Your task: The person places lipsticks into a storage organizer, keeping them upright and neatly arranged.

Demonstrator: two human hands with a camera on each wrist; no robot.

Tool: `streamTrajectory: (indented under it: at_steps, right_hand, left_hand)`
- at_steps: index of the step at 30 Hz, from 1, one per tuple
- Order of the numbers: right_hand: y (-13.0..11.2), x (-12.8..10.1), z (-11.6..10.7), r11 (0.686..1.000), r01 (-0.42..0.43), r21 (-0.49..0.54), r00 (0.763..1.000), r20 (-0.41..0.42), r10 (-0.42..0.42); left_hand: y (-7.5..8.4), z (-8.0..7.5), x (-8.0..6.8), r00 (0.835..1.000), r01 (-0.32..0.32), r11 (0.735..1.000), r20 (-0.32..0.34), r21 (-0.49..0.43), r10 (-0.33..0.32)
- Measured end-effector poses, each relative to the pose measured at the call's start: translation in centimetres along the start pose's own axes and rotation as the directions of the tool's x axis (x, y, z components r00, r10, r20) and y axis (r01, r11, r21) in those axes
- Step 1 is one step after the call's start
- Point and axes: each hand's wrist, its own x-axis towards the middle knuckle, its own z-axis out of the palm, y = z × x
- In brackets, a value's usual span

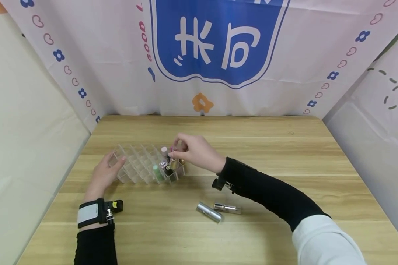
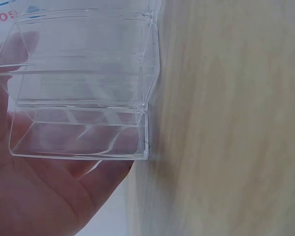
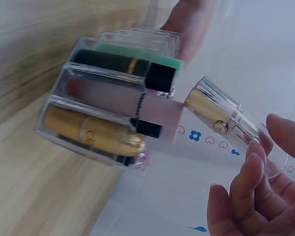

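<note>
A clear plastic lipstick organizer with diamond-shaped slots stands on the table. My left hand grips its left end, the thumb on one side and fingers seen through the plastic in the left wrist view. Over the filled right end, my right hand pinches a shiny gold lipstick by its clear end. That lipstick is tilted, outside the slots. Within the organizer are a black tube, a pink tube, a gold tube and a green-capped one.
A silver lipstick tube and a shiny lipstick with a clear end lie on the wooden table, nearer the front. A printed cloth hangs along the table's back edge.
</note>
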Motion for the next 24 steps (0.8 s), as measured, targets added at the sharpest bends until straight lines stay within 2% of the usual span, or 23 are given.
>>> streamTrajectory:
  at_steps: [7,13,24]
  right_hand:
    - [-1.1,1.8,0.2,1.0,0.001,0.015,0.999,0.032,-0.002]
    - [-1.1,3.1,0.7,0.999,0.014,0.032,0.999,0.039,-0.016]
    - [-0.4,4.0,2.0,0.999,-0.052,0.011,0.997,0.057,0.052]
  left_hand:
    - [-0.2,-0.1,0.1,1.0,0.007,1.0,-0.008,0.002,-0.007]
    - [-0.1,0.0,0.1,1.0,0.011,1.0,-0.014,-0.002,-0.011]
    - [0.0,0.0,-0.1,1.0,0.011,1.0,-0.001,-0.004,-0.011]
